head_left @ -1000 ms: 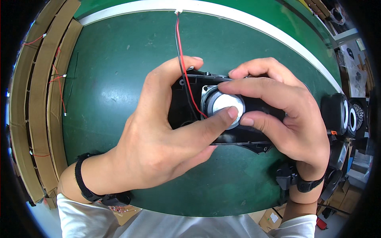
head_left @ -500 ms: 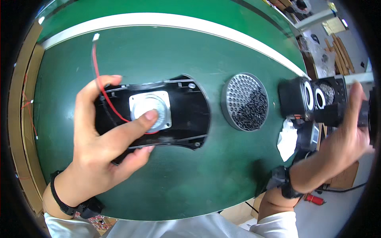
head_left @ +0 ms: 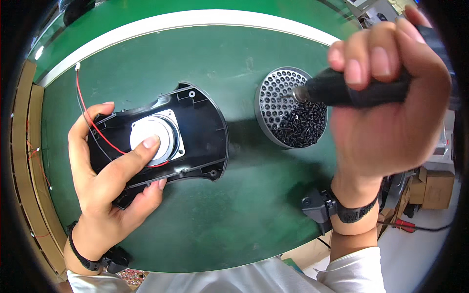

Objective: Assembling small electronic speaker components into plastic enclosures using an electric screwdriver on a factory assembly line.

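Note:
My left hand [head_left: 110,183] grips a black plastic housing [head_left: 202,127], fingers around its left end and thumb pressed on the round speaker [head_left: 141,129] seated in it. From the speaker, a red and a black wire [head_left: 82,95] run to a small white connector [head_left: 77,66] on the table. My right hand [head_left: 395,117] is wrapped around a black electric screwdriver [head_left: 337,88]. The screwdriver's tip is over a round grey dish [head_left: 260,110] with rows of holes; I cannot tell whether it touches. Small black screws [head_left: 305,127] are heaped on the dish's near right side.
Everything rests on a green tabletop [head_left: 234,219] with a white strip [head_left: 195,18] along its far side. Cardboard [head_left: 36,171] lines the left edge. Cardboard boxes [head_left: 436,189] and a black cable [head_left: 415,227] are off to the right.
My right hand has swung in from the far right, bringing the electric screwdriver over the screw dish. The left hand still holds the housing. The whole view has shifted.

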Demonstrator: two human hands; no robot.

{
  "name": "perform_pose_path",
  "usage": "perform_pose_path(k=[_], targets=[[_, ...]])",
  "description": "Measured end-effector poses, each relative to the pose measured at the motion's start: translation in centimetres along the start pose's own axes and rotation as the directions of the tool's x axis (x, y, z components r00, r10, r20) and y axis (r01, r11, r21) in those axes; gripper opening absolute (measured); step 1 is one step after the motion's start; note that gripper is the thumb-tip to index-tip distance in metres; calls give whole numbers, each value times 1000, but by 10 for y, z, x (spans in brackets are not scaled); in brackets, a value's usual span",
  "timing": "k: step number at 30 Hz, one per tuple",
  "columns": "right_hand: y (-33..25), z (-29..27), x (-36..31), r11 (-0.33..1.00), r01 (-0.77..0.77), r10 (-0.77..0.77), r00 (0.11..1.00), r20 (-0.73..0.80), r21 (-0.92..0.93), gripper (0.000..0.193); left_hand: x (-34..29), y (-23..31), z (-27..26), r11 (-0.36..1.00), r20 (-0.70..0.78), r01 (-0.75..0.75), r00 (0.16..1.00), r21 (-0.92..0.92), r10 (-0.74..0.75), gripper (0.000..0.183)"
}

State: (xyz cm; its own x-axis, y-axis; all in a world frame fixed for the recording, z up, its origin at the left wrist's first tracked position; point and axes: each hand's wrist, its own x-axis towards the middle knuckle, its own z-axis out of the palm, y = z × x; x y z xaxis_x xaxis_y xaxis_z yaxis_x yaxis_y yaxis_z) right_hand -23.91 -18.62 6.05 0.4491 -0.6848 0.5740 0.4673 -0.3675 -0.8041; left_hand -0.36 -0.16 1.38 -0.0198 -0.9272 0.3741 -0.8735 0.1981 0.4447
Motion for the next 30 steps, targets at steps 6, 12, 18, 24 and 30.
perform_pose_path(k=[6, 12, 18, 24, 30], targets=[[21, -3, -8, 1000, 6, -7, 999, -32, -10, 25, 0, -5, -1, 999, 12, -27, 1000, 19, 26, 47], [31, -5, -11, 999, 38, -38, 999, -34, -21, 24, 1, -1, -1, 999, 23, -34, 999, 11, 34, 47], [35, -5, -10, 997, 68, -69, 997, -36, -42, 23, 1, 0, -1, 1000, 20, -31, 999, -1, 31, 47], [39, -7, -6, 993, 92, -91, 996, 8, -75, 22, 2, -1, -2, 1000, 44, -30, 999, 7, 30, 47], [36, -9, -5, 996, 55, -55, 998, -5, -74, 25, 2, 0, -3, 1000, 57, -19, 998, 17, 18, 48]])
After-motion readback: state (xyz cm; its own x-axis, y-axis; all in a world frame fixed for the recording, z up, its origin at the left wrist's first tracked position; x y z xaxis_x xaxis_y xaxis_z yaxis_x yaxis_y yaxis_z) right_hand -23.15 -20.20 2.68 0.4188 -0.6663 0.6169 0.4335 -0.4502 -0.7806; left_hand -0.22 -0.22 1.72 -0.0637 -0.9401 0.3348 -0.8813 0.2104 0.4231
